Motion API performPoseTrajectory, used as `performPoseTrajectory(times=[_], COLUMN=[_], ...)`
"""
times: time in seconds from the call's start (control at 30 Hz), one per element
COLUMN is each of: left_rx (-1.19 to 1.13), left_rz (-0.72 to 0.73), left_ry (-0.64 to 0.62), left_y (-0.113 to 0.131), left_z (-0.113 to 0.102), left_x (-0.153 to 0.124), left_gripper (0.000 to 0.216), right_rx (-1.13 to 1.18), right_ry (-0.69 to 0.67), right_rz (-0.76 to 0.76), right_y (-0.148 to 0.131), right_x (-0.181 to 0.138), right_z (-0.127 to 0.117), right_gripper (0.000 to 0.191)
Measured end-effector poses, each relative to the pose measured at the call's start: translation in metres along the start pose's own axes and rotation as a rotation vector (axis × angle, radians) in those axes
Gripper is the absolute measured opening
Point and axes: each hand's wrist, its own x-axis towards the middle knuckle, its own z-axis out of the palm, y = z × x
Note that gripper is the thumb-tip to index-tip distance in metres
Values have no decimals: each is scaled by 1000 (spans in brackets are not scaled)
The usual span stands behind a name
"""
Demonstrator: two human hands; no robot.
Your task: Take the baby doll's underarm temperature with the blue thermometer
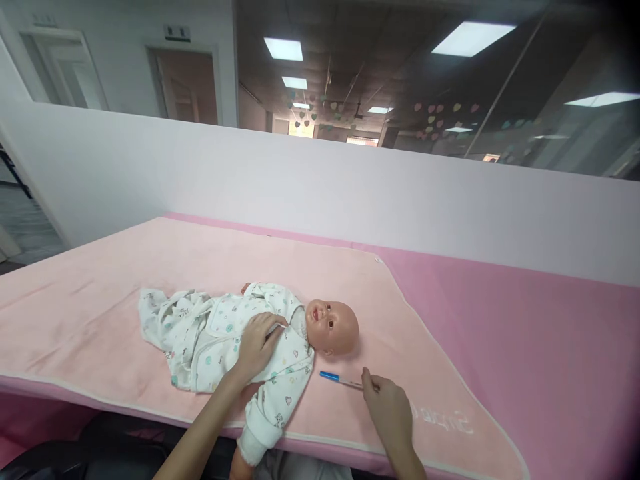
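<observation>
A bald baby doll (333,328) lies on its back, head to the right, in a white printed baby outfit (220,333). My left hand (259,343) rests on the doll's chest, its thumb and fingers drawn together at the front edge of the outfit near the neck. To the right of the doll's head, my right hand (387,403) pinches the pale end of a slim stick with a blue tip (330,377). The blue end points left toward the doll's shoulder. Whether the stick is a thermometer or a pen, I cannot tell.
A pale peach blanket (165,257) with white edging lies over a pink table surface (550,320). The doll's near arm (245,463) hangs over the front edge. Behind stands a low white partition (350,193) topped with glass. Something dark (90,453) is below the table at left.
</observation>
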Motion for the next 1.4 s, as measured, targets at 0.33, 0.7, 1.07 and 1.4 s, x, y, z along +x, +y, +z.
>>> performPoseTrajectory(times=[0.33,0.7,1.07,1.4], left_rx=[-49,-72,237,134], left_rz=[22,-38,27,1], left_ry=[15,167,329,344], left_y=[4,1,-2,-11], left_z=[-2,2,-9,-14], left_x=[-3,-8,-35,-46], left_gripper=[20,17,21,13], right_rx=[-77,448,379,257], right_ry=[76,115,248,287], right_rz=[212,-551,-591,-693], right_y=[1,-121,-122,-117], right_x=[13,-9,-18,-23], right_z=[-15,35,78,77], right_gripper=[48,30,14,11])
